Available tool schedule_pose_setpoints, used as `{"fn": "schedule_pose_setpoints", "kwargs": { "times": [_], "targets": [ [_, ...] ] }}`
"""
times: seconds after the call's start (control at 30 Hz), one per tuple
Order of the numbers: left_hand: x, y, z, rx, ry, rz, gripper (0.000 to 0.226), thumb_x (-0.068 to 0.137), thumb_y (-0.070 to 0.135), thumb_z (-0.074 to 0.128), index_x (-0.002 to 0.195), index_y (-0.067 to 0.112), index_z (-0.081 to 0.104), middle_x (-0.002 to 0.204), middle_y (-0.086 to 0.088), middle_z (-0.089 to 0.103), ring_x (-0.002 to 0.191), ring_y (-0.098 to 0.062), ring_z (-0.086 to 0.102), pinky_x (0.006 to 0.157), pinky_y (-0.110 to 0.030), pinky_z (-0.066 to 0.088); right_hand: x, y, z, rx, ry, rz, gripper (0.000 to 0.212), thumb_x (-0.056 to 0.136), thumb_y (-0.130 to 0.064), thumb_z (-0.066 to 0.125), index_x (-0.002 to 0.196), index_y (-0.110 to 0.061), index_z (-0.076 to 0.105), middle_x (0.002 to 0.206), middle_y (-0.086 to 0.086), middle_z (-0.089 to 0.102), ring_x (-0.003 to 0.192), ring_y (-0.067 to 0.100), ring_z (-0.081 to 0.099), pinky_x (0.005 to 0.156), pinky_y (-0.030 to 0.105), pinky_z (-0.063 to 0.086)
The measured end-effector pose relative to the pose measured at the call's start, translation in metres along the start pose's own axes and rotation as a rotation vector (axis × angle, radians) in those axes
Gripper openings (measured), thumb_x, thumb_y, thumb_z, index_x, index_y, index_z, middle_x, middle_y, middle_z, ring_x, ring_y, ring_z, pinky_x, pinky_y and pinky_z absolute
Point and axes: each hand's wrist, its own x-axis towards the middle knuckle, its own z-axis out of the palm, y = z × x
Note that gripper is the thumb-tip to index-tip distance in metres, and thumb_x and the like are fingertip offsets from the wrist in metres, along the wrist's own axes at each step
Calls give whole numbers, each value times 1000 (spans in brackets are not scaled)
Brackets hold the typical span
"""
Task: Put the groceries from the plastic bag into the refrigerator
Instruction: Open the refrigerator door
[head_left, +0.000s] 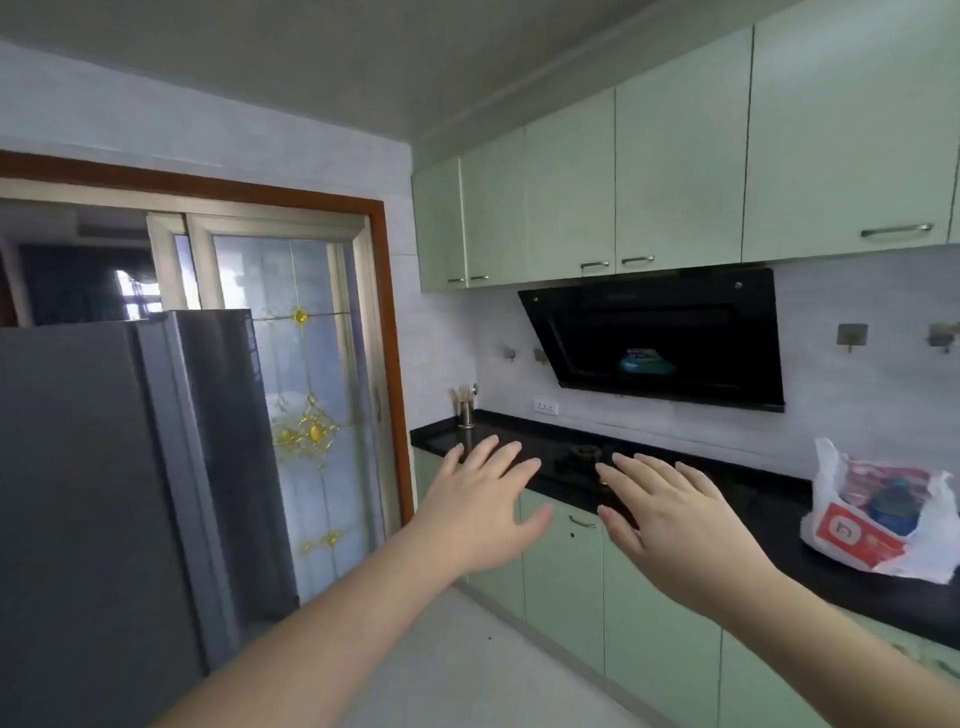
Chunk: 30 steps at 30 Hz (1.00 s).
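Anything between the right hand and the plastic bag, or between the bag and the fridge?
Nothing visible blocks the right hand from the plastic bag on the black counter; only bare counter lies between them. The refrigerator stands across the open floor, but its doors are shut, so they bar the way in.

Refrigerator cut off (left edge); bag contents unclear.

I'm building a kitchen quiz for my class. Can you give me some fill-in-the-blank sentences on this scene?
1. The plastic bag sits on the ____ countertop.
2. The refrigerator doors are ____.
3. Both the left hand and the right hand hold ____.

Missing words: black; closed; nothing
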Motion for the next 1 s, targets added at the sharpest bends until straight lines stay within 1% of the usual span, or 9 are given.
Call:
{"fn": "schedule_pose_setpoints", "kwargs": {
  "times": [0.13,0.27,0.4,0.5,0.57,0.73,0.8,0.9,1.0],
  "targets": [
    [38,19,16,49,11,-19,64,97,62,19,153,34,15,164,4,7,150,-17,-3,121,-48,-1,11,47,23,25,21,58,86,77,-60,-12,152,-32,19,160,-10,17,147,11,11,119,36,9],
    [57,33,31,121,25,-1,68,93,66,11,153,36,15,164,6,7,150,-17,-5,121,-48,-2,30,72,38,39,0,70,63,95,-56,12,152,-30,18,161,-8,16,147,12,11,119,38,8],
    [66,35,47,170,37,-12,79,82,68,-4,153,36,12,164,5,7,150,-18,-3,119,-47,-5,45,69,60,57,-4,97,85,78,-59,-7,152,-29,21,160,-6,22,147,15,15,118,42,7],
    [70,26,57,184,25,-47,83,79,66,-9,153,36,11,164,4,9,150,-18,0,119,-48,-4,62,64,79,75,-6,118,88,76,-57,-10,152,-26,21,160,-4,22,148,18,12,118,43,6],
    [76,13,67,170,-4,-68,83,79,65,-7,153,35,16,163,2,17,150,-20,8,119,-49,2,77,58,93,86,-12,102,86,78,-57,-6,152,-25,23,160,-1,22,148,19,11,118,43,6],
    [92,-44,100,167,-14,-145,62,90,56,26,135,25,56,138,-6,57,131,-30,50,106,-55,37,121,32,128,112,-60,45,62,97,-54,19,152,-24,20,161,-1,17,149,20,7,119,41,5],
    [95,-72,111,161,9,-160,65,91,57,23,139,26,52,145,-6,51,137,-30,43,111,-54,31,142,16,142,97,-78,9,61,98,-53,20,152,-25,19,162,-1,15,149,20,5,119,41,3],
    [101,-120,127,152,11,-194,79,85,63,-1,153,32,23,163,0,16,150,-25,7,120,-49,0,174,-14,163,109,-128,-46,60,99,-52,22,152,-25,17,162,-1,13,149,20,3,119,40,1],
    [106,-164,141,141,27,-239,82,83,64,-5,154,32,18,164,1,8,151,-24,-2,119,-47,-7,205,-41,184,92,-146,-102,61,98,-53,18,152,-26,18,161,-1,15,149,20,5,119,40,3]
  ]
}}
